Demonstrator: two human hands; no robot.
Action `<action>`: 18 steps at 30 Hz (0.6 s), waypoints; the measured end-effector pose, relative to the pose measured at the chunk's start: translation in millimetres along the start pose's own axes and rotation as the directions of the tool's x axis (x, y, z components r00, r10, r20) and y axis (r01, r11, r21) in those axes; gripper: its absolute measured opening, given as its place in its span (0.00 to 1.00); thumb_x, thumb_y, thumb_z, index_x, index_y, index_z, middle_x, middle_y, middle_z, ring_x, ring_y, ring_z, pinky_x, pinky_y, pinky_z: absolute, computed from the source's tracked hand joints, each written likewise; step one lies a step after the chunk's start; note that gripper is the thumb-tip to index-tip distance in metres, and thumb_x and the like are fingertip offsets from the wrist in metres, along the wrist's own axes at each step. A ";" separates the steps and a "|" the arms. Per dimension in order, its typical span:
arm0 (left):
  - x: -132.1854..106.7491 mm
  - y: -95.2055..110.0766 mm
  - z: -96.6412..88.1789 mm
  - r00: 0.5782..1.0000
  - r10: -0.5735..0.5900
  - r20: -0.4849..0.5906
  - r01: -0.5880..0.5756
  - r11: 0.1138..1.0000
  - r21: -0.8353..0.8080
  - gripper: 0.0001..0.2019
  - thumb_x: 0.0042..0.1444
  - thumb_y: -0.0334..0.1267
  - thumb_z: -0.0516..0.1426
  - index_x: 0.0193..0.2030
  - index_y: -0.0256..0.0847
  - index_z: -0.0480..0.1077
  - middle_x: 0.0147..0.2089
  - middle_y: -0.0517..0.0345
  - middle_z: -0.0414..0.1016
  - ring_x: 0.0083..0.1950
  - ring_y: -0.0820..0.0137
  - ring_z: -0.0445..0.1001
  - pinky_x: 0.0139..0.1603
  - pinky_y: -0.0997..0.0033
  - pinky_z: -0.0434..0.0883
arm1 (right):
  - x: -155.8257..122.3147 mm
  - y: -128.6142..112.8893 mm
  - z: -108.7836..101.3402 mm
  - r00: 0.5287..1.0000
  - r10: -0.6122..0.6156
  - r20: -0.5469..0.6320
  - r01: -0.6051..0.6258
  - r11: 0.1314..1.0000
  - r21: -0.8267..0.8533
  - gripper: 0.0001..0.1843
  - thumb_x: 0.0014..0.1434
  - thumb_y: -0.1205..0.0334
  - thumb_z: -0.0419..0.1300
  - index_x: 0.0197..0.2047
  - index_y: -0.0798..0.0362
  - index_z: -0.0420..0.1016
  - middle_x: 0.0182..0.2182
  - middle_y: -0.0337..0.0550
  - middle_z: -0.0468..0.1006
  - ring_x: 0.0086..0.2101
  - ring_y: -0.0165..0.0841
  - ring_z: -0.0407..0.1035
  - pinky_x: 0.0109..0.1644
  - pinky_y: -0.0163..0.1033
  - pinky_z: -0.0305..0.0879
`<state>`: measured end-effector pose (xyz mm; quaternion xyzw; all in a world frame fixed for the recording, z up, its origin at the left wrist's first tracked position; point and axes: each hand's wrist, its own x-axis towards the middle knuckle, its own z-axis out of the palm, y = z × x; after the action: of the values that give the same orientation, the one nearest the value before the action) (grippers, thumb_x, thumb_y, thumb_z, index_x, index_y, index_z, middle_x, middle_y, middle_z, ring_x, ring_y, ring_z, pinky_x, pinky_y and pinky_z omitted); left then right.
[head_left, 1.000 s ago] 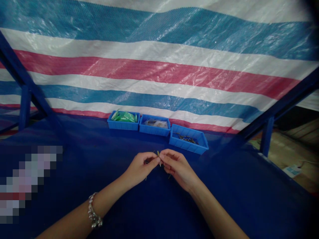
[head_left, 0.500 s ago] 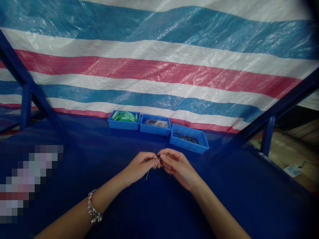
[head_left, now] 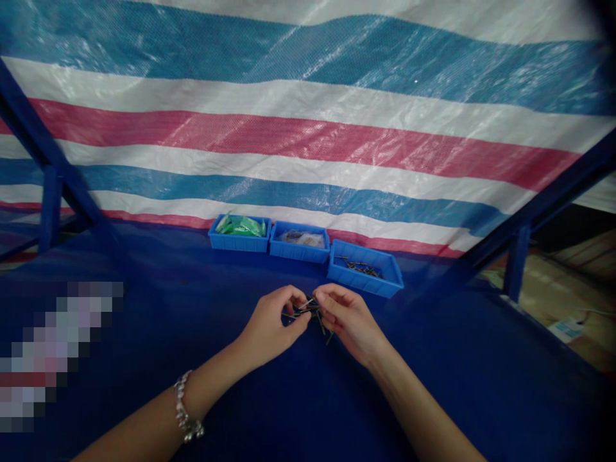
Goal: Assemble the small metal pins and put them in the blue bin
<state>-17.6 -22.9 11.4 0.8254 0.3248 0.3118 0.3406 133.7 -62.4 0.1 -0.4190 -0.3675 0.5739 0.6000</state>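
Sticks (head_left: 321,319) jut from the right hand (head_left: 350,321) toward the left hand (head_left: 275,324).

Right hand (head_left: 351,322) holds thin rods (head_left: 316,309); left hand (head_left: 272,322) at them

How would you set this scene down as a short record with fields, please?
Left hand: thumb and forefinger apart, thin sticks between them
Right hand: pinching thin sticks
Left box: green packets
Middle box: pale packets
Right box: thin pieces
Bracelet: left wrist
Surface: blue table
Backdrop: striped sheet
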 end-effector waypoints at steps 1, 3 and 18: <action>-1.6 0.2 1.6 0.998 0.045 -0.039 -0.042 0.996 0.077 0.05 0.50 0.33 0.53 0.34 0.37 0.64 0.33 0.60 0.68 0.33 0.74 0.65 0.36 0.72 0.59 | 0.0 0.1 0.1 1.000 -0.003 -0.004 0.003 1.000 0.007 0.10 0.45 0.58 0.65 0.27 0.55 0.72 0.15 0.31 0.57 0.16 0.19 0.45 0.17 0.29 0.37; -4.3 -0.1 4.1 0.985 0.146 -0.093 -0.122 0.967 0.224 0.04 0.51 0.33 0.53 0.35 0.38 0.64 0.34 0.59 0.68 0.36 0.72 0.65 0.38 0.70 0.58 | 0.0 0.0 0.6 1.000 -0.007 -0.009 0.007 1.000 0.016 0.10 0.44 0.58 0.65 0.27 0.55 0.72 0.15 0.31 0.56 0.16 0.19 0.45 0.17 0.28 0.37; -5.4 -3.2 5.8 0.912 0.345 -0.222 -0.231 0.878 0.420 0.04 0.56 0.33 0.50 0.33 0.37 0.64 0.31 0.59 0.68 0.34 0.72 0.64 0.38 0.68 0.58 | 0.6 1.9 1.7 1.000 0.002 -0.016 -0.003 1.000 -0.011 0.11 0.43 0.57 0.65 0.29 0.54 0.73 0.16 0.31 0.59 0.16 0.19 0.46 0.17 0.29 0.37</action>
<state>-17.6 -27.3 4.0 0.8606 0.2980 0.4071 0.0700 131.4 -61.6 -1.1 -0.4274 -0.3653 0.5693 0.5999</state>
